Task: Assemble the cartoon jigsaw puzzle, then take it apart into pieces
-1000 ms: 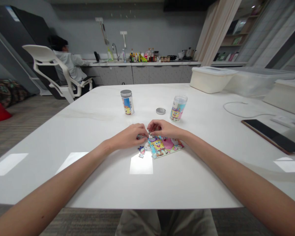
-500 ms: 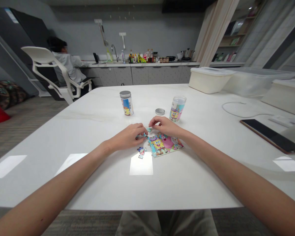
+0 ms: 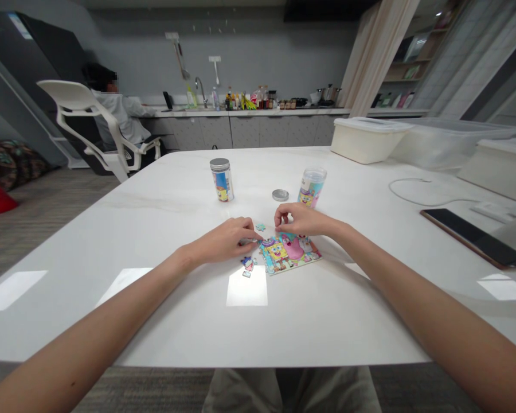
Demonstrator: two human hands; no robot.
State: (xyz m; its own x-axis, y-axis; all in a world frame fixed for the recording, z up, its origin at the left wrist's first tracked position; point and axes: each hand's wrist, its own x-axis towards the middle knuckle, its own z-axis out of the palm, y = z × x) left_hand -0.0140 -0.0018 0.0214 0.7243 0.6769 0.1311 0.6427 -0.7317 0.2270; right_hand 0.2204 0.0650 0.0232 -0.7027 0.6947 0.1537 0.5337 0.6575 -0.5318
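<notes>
White table [image 3: 309,327] bearing puzzle [image 3: 291,249]; left hand [image 3: 229,241] resting left of it, right hand [image 3: 305,218] over far edge, both half-curled, holds unclear; counter [image 3: 266,131] running beyond.

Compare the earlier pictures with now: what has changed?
The bare right hand has moved right, away from the small teal puzzle piece, to the colourful cartoon jigsaw; any release is unclear. The left hand barely moved; the silver-lidded cylindrical jar and round silver lid stayed put.

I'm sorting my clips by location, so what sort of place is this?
Probably a kitchen area, perhaps in an office: there's a curved faucet and a metal pot in the background, and an office-style chair off to the left.
</notes>
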